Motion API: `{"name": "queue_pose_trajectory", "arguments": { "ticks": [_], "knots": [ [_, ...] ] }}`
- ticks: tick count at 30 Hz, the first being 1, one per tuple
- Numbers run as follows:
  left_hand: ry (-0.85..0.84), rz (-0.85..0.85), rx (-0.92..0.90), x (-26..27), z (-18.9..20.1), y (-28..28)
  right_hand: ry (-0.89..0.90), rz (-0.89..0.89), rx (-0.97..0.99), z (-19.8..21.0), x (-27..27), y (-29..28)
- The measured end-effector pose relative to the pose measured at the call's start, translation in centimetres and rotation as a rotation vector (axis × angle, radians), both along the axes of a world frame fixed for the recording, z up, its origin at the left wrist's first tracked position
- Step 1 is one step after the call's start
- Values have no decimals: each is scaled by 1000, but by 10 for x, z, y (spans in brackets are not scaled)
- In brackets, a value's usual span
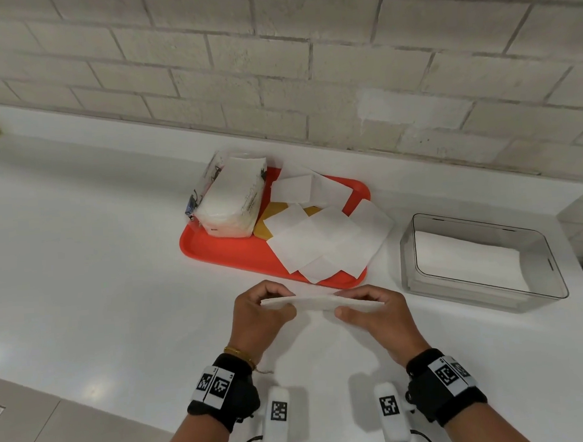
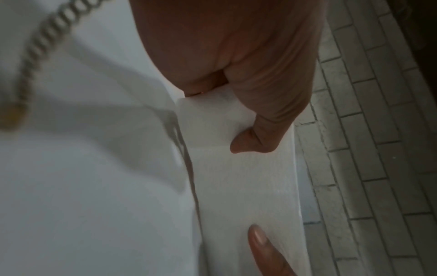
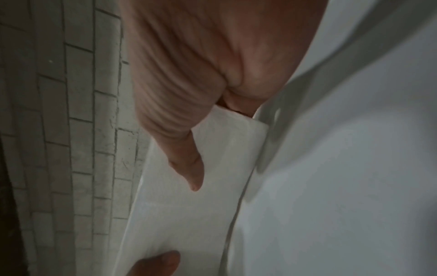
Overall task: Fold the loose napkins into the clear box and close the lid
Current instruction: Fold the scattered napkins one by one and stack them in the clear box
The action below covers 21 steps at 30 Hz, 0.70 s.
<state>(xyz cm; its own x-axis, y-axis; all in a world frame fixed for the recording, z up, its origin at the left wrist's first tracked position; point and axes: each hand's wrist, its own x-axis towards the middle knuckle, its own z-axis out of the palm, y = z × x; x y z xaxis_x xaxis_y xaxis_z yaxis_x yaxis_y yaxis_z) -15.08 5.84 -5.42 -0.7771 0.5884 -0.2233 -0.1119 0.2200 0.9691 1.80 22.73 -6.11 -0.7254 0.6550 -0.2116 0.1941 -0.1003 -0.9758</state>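
Observation:
A folded white napkin [image 1: 317, 303] is held just above the counter between both hands. My left hand [image 1: 260, 311] pinches its left end, thumb on the near side; my right hand [image 1: 367, 310] pinches its right end. In the left wrist view the napkin [image 2: 241, 179] runs away from my left thumb [image 2: 257, 134]; in the right wrist view the napkin [image 3: 194, 214] lies under my right thumb [image 3: 189, 168]. Several loose napkins [image 1: 325, 239] lie on the orange tray [image 1: 223, 249]. The clear box [image 1: 543, 290] at the right holds folded napkins [image 1: 470, 257]; no lid shows.
A plastic pack of napkins [image 1: 230, 197] stands on the tray's left side, with something yellow [image 1: 273, 218] under the loose sheets. A brick wall [image 1: 308, 66] backs the white counter [image 1: 98, 266]. The counter's right edge runs just past the box.

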Motion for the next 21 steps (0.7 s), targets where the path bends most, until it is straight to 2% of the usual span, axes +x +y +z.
{"name": "queue_pose_trajectory", "arguments": {
  "ticks": [8,14,21],
  "knots": [
    [44,-107,-9,-8,2,0,-4,99,28,5,-3,3],
    [28,-157,-67,-9,0,2,-58,69,8,3,-4,7],
    [-23,-149,-39,-13,6,3,-43,83,24,5,8,12]
  ]
}}
